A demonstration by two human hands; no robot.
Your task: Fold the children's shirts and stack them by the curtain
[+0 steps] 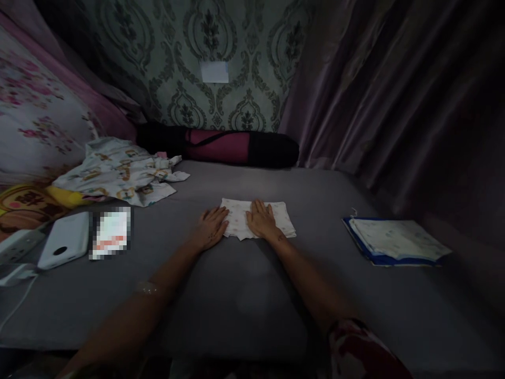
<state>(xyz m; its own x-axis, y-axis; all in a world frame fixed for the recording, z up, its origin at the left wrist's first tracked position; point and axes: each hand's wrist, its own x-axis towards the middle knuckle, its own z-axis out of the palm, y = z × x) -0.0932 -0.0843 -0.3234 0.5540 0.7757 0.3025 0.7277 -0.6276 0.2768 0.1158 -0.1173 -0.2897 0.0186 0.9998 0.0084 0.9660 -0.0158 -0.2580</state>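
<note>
A folded white cloth with a faint print (282, 215) lies flat on the grey sheet (252, 295) in front of me. My right hand (261, 218) rests palm down on the middle of it, fingers spread and pointing away from me. At the cloth's left edge, my left hand (212, 227) lies flat, its fingertips touching the fabric and the rest of it on the sheet. Neither hand grips anything.
Folded cloths on a blue one (398, 239) lie at the right. At the left are a crumpled printed cloth (126, 171), a white power bank (65, 239), a blurred-out item (111, 231) and a power strip (19, 245). A black and pink bag (221, 146) lies by the wall.
</note>
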